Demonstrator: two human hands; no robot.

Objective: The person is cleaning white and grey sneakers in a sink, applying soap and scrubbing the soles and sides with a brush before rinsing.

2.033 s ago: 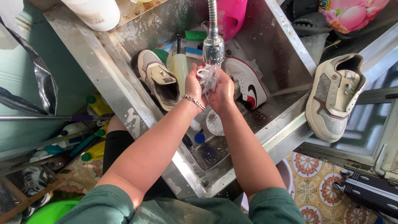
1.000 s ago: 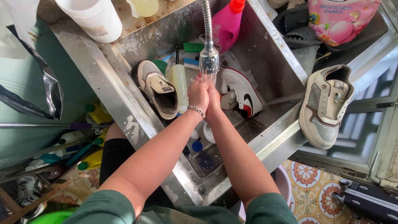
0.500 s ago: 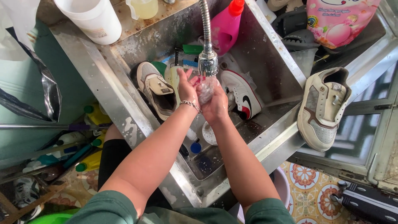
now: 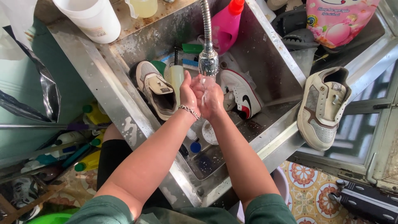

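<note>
Both my left hand [image 4: 188, 94] and right hand [image 4: 213, 98] are pressed palm to palm, holding nothing, under the faucet head [image 4: 208, 62], and I judge water could splash off them onto the white sneaker [image 4: 241, 97] just right of it.

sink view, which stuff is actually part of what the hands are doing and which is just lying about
In use:
left hand
right hand
tap head running water over both hands
steel sink

Lying about:
two shoes in the sink
shoe on the sink edge
pink bottle
white bucket
blue brush
</note>
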